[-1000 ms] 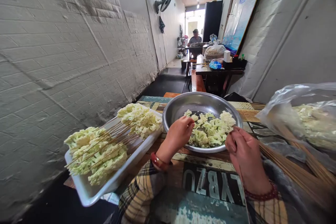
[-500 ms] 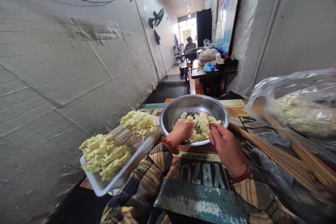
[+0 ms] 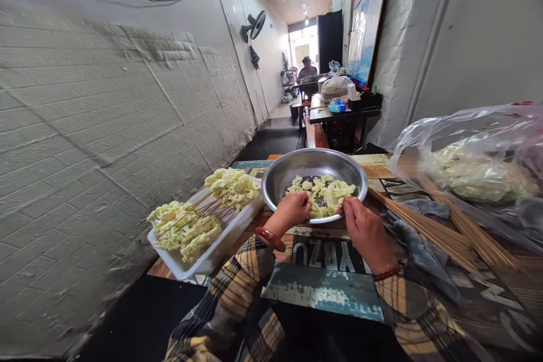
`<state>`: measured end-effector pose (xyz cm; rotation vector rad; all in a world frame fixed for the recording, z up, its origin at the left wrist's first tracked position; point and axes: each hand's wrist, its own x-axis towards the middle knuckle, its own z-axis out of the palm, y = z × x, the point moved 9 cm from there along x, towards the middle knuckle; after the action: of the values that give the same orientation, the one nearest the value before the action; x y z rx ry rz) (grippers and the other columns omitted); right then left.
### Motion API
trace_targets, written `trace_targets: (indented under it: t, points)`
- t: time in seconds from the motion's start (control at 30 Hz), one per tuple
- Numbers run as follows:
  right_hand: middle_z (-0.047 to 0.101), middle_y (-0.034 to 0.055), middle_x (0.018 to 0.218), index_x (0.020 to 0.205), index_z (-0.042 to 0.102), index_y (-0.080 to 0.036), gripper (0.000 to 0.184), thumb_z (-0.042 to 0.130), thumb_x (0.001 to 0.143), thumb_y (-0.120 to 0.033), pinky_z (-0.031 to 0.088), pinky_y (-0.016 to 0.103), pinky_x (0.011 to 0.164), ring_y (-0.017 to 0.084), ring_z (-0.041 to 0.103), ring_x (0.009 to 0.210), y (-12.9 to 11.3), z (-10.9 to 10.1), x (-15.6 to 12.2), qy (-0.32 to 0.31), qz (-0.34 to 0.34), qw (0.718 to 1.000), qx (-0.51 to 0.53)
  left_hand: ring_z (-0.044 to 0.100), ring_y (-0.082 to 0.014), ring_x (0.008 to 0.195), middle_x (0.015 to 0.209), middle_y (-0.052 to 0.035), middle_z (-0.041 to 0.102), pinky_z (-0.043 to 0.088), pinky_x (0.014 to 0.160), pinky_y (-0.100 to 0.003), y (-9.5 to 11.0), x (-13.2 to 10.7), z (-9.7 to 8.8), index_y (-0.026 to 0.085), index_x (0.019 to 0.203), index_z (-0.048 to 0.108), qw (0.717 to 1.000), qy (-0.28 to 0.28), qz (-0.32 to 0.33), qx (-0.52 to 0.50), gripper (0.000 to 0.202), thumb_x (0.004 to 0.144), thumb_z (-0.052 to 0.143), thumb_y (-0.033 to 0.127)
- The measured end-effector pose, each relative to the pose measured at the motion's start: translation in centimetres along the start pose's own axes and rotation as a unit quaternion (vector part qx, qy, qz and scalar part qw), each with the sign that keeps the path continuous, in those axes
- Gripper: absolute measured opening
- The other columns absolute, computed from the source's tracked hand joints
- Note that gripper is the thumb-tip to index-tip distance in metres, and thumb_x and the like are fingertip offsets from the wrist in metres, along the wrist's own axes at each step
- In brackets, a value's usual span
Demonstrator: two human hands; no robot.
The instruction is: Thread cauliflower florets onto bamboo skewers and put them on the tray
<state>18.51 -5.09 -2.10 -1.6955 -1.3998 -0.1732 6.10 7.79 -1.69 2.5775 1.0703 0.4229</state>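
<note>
Compared with one second earlier, the gap between the hands is seen to be narrowed. The right hand (image 3: 367, 232) is brought inward to the near-right rim of the steel basin (image 3: 292, 167), its fingertips pinched together at the edge of a cauliflower floret (image 3: 339, 192); what is gripped cannot be told. The left hand (image 3: 292, 210) is closed with fingers curled, over the near side of the basin; its contents are hidden. Handling is judged to be now concentrated on the florets between the two hands. Loose cauliflower pieces (image 3: 316, 185) are contained in the basin. Skewered cauliflower bunches (image 3: 186, 232) are laid in the white tray (image 3: 231, 237) to the left, no change in their arrangement being noted.

Surface: the bench (image 3: 322, 288) is faced with mixed planks, worn turquoise at the near edge, and partly lettered. To the right of the basin, bamboo skewers (image 3: 424, 232) are laid beside a transparent plastic bag (image 3: 418, 136) in which more cauliflower (image 3: 470, 172) is held.

Room: long and narrow. A fan (image 3: 254, 25) is mounted on the left wall, a poster board (image 3: 367, 22) on the right. Beyond, a dark table (image 3: 324, 116) is loaded with bags; a person (image 3: 307, 69) is seated farther back.
</note>
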Motion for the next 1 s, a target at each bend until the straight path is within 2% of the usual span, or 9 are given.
trace_targets:
  t: [0.2, 0.27, 0.33, 0.43, 0.6, 0.7, 0.83, 0.9, 1.0]
  points:
    - [0.074, 0.0096, 0.083, 0.097, 0.060, -0.020, 0.035, 0.031, 0.102, -0.039, 0.048, 0.031, 0.063, 0.022, 0.070, 0.070, -0.1, -3.9, -5.4, 0.023, 0.010, 1.000, 0.004, 0.058, -0.0125, 0.061, 0.068, 0.0000, 0.059, 0.045, 0.059, -0.023, 2.4, -5.0, -0.5, 0.017, 0.072, 0.054, 0.984, -0.001, -0.017, -0.176, 0.010, 0.079, 0.049, 0.020]
    - [0.071, 0.0064, 0.072, 0.095, 0.061, -0.020, 0.036, 0.034, 0.100, -0.044, 0.048, 0.031, 0.062, 0.021, 0.067, 0.063, -0.1, -5.3, -7.1, 0.030, 0.032, 0.999, 0.032, 0.056, -0.0102, 0.058, 0.067, 0.0021, 0.055, 0.046, 0.055, -0.022, 2.4, -6.6, -0.3, 0.017, 0.073, 0.051, 0.933, -0.008, -0.056, -0.355, 0.008, 0.078, 0.052, 0.023]
    - [0.063, 0.0007, 0.060, 0.092, 0.063, -0.021, 0.034, 0.040, 0.097, -0.047, 0.046, 0.031, 0.059, 0.018, 0.061, 0.054, 0.1, -6.4, -8.4, 0.031, 0.076, 0.994, 0.071, 0.052, -0.0077, 0.054, 0.066, 0.0039, 0.052, 0.047, 0.053, -0.020, 2.7, -7.9, 0.0, 0.017, 0.074, 0.050, 0.847, -0.013, -0.086, -0.525, 0.013, 0.074, 0.060, 0.025]
    - [0.053, -0.0041, 0.054, 0.091, 0.065, -0.023, 0.032, 0.050, 0.092, -0.050, 0.042, 0.027, 0.051, 0.014, 0.051, 0.047, 0.0, -7.3, -9.8, 0.032, 0.167, 0.969, 0.181, 0.049, -0.0061, 0.052, 0.068, 0.0044, 0.053, 0.047, 0.049, -0.019, 3.2, -9.4, 0.1, 0.017, 0.083, 0.055, 0.747, -0.010, -0.092, -0.658, 0.020, 0.071, 0.067, 0.028]
    - [0.052, -0.0054, 0.058, 0.089, 0.066, -0.021, 0.032, 0.067, 0.082, -0.052, 0.030, 0.021, 0.040, 0.007, 0.040, 0.043, -1.8, -5.0, -11.2, -0.001, 0.295, 0.870, 0.396, 0.054, -0.0064, 0.058, 0.077, 0.0017, 0.060, 0.050, 0.054, -0.019, 3.3, -10.6, -0.3, 0.017, 0.100, 0.061, 0.662, 0.006, -0.090, -0.744, 0.034, 0.069, 0.070, 0.025]
    - [0.050, -0.0060, 0.057, 0.075, 0.061, -0.020, 0.030, 0.074, 0.075, -0.047, 0.027, 0.018, 0.037, 0.005, 0.034, 0.041, -3.0, -3.8, -10.9, 0.005, 0.340, 0.811, 0.476, 0.054, -0.0049, 0.058, 0.078, 0.0018, 0.059, 0.050, 0.054, -0.017, 3.1, -10.8, -0.7, 0.015, 0.090, 0.060, 0.647, 0.029, -0.087, -0.757, 0.030, 0.066, 0.074, 0.025]
    - [0.046, -0.0081, 0.060, 0.070, 0.052, -0.020, 0.031, 0.078, 0.072, -0.037, 0.029, 0.014, 0.037, 0.002, 0.029, 0.042, -4.8, -3.3, -8.9, -0.004, 0.346, 0.743, 0.572, 0.056, -0.0083, 0.059, 0.073, 0.0027, 0.056, 0.056, 0.055, -0.024, 2.7, -10.8, -1.3, 0.016, 0.078, 0.052, 0.665, 0.077, -0.075, -0.739, 0.033, 0.066, 0.077, 0.034]
    - [0.045, -0.0091, 0.063, 0.073, 0.051, -0.020, 0.031, 0.077, 0.073, -0.037, 0.027, 0.012, 0.036, 0.001, 0.025, 0.042, -5.7, -3.5, -7.7, -0.022, 0.328, 0.751, 0.572, 0.055, -0.0092, 0.058, 0.070, 0.0034, 0.053, 0.055, 0.051, -0.025, 2.5, -10.7, -1.4, 0.016, 0.076, 0.050, 0.678, 0.097, -0.071, -0.725, 0.034, 0.067, 0.076, 0.036]
    - [0.044, -0.0091, 0.065, 0.076, 0.049, -0.021, 0.031, 0.073, 0.075, -0.041, 0.023, 0.013, 0.035, 0.001, 0.020, 0.041, -6.6, -3.7, -5.9, -0.057, 0.281, 0.812, 0.509, 0.054, -0.0088, 0.057, 0.068, 0.0045, 0.049, 0.054, 0.049, -0.023, 2.2, -10.6, -1.4, 0.017, 0.074, 0.048, 0.694, 0.118, -0.060, -0.708, 0.030, 0.072, 0.071, 0.036]
